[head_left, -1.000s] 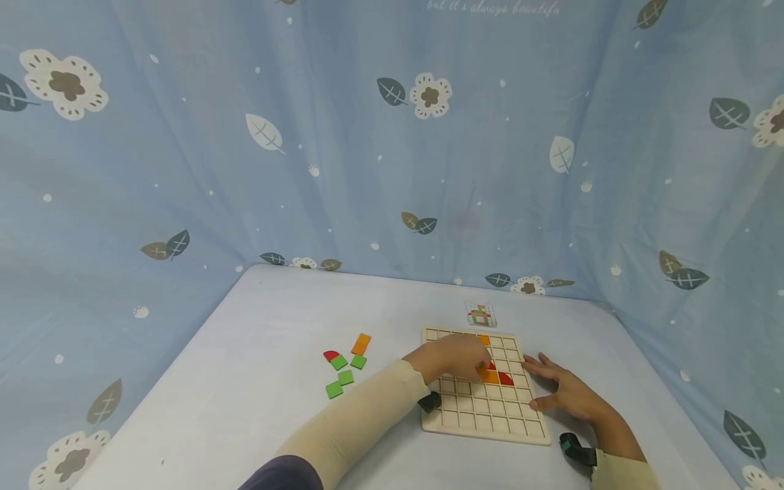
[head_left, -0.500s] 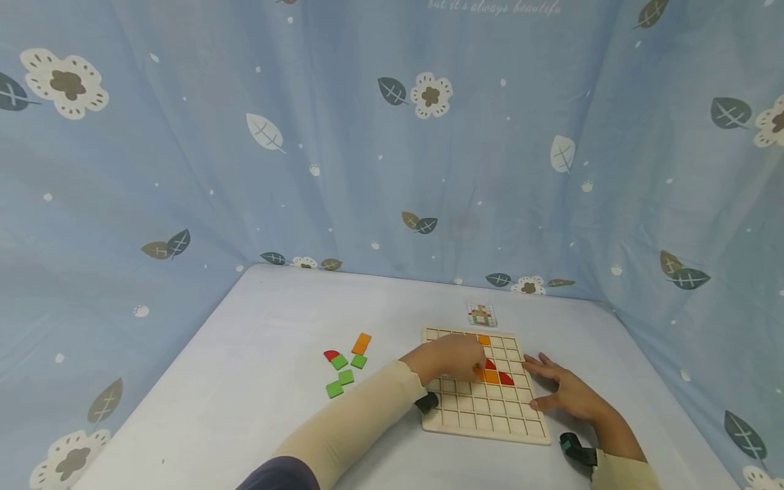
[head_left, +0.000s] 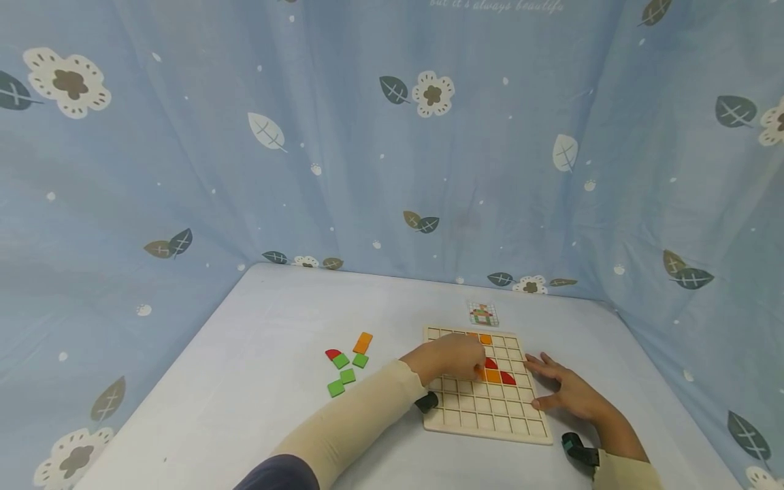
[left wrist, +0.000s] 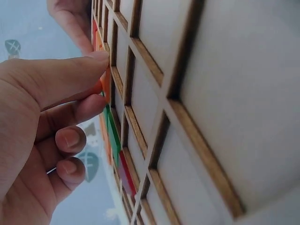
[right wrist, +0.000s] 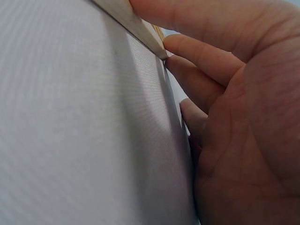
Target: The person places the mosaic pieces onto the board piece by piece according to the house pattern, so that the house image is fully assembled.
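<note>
White table (head_left: 208,381), orange tile (left wrist: 107,84) against hand (head_left: 452,355)

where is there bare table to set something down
Widest: the white tabletop left of the loose tiles, and behind them toward the curtain. Crowded: the grid board, with the left hand over it and the right hand at its edge.

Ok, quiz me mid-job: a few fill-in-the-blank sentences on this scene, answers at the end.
The left hand touches a piece coloured ____.
The right hand touches the grid board at its ____ edge.
The loose square lowest in the head view is coloured ____.
Missing words: orange; right; green.
</note>
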A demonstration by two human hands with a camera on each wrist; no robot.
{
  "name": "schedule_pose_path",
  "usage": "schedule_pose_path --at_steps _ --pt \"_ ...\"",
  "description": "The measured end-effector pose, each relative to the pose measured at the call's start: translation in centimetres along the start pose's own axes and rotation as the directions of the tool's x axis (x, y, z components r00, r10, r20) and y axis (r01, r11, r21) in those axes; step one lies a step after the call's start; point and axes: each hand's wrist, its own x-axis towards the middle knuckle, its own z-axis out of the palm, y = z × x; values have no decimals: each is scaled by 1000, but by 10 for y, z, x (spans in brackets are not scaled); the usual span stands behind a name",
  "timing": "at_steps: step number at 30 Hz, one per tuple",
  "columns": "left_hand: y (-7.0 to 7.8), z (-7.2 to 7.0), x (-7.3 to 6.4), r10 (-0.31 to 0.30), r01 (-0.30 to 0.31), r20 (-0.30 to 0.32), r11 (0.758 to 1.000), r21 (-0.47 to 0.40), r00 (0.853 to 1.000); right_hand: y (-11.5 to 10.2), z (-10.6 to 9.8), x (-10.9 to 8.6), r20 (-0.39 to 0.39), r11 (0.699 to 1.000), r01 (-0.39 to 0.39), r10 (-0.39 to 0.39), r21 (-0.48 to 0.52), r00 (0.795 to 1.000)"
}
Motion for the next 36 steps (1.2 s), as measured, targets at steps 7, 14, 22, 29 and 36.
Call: schedule_pose_path --at_steps 7,14,22,29,36 --pt "-9 -11 -14 -15 15 -6 1000 13 1000 -1 0 0 3 1000 3 -3 -6 1000" --pt "-27 -17 -38 -5 7 -33 998 58 999 -1 0 1 9 1000 -12 13 -26 1000" --pt "-52 -19 -68 -100 101 -56 995 14 993 2 2 1 13 1000 -16 16 -21 1000" --pt "-67 -18 -87 -128 131 -67 991 34 989 1 1 -1 15 1000 -16 17 -11 1000" --pt "-78 -14 -107 -190 191 -49 982 6 981 0 2 -1 11 1000 -6 6 -14 1000"
